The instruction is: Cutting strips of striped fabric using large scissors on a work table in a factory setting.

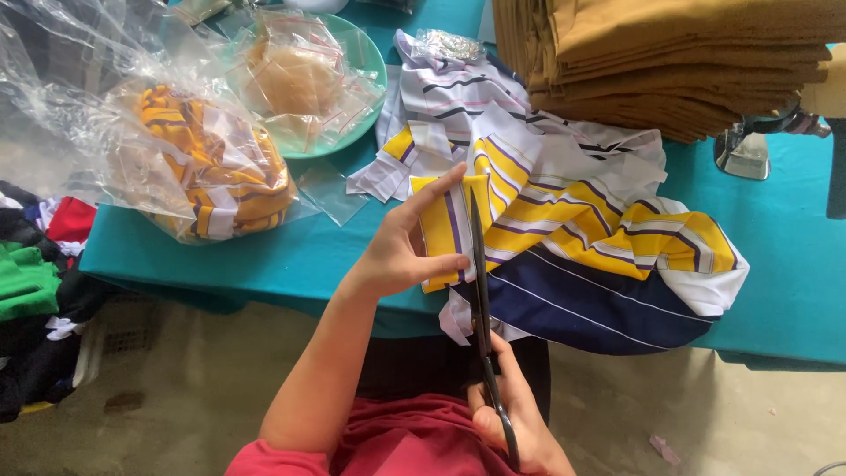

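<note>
My left hand [410, 242] pinches a yellow fabric piece with purple and white stripes [438, 231] at the near edge of a teal table [264, 256]. My right hand [520, 419] grips the handles of long black scissors [480, 300], whose blades run up along the right edge of that piece. Just to the right lies a heap of striped yellow, white and navy cloth [599, 256].
A clear plastic bag with striped yellow pieces [211, 167] lies at the left, behind it a green plate with bagged tan cloth [304, 79]. A stack of folded brown fabric [670, 62] sits at the back right. Coloured garments [31, 282] are heaped on the floor at left.
</note>
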